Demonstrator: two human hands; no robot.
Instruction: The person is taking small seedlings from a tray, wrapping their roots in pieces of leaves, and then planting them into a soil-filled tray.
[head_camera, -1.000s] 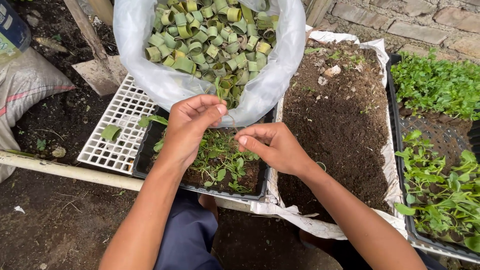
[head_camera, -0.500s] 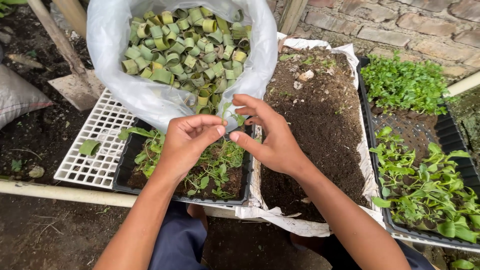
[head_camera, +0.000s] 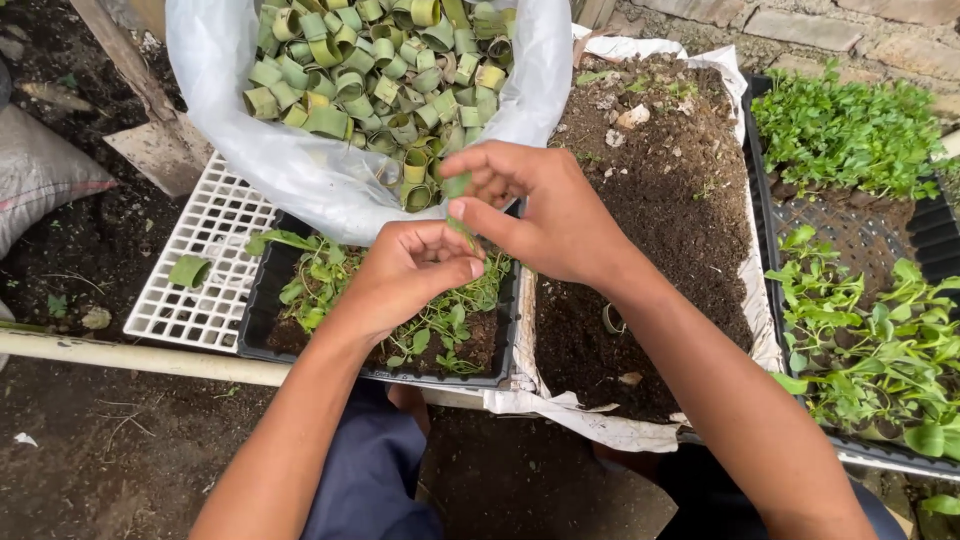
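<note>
Nearest, over a black seedling tray (head_camera: 262, 330) of small green sprouts: left hand (head_camera: 405, 275) curled narrow, thumb and forefinger pinched on a tiny seedling (head_camera: 462, 232). Just above and touching it, right hand (head_camera: 545, 215), thumb and forefinger also closed on that same seedling, its green tip poking up between both sets of fingertips. Under the tray, a white plastic grid (head_camera: 200, 270) with one leaf ring (head_camera: 188, 271) lying loose. To the right, a white-lined soil box (head_camera: 650, 220), dark and crumbly. Farther right, trays of leafy seedlings (head_camera: 860, 330). Farthest back, a clear plastic bag (head_camera: 290, 170) stuffed with rolled green leaf rings (head_camera: 370, 70).
</note>
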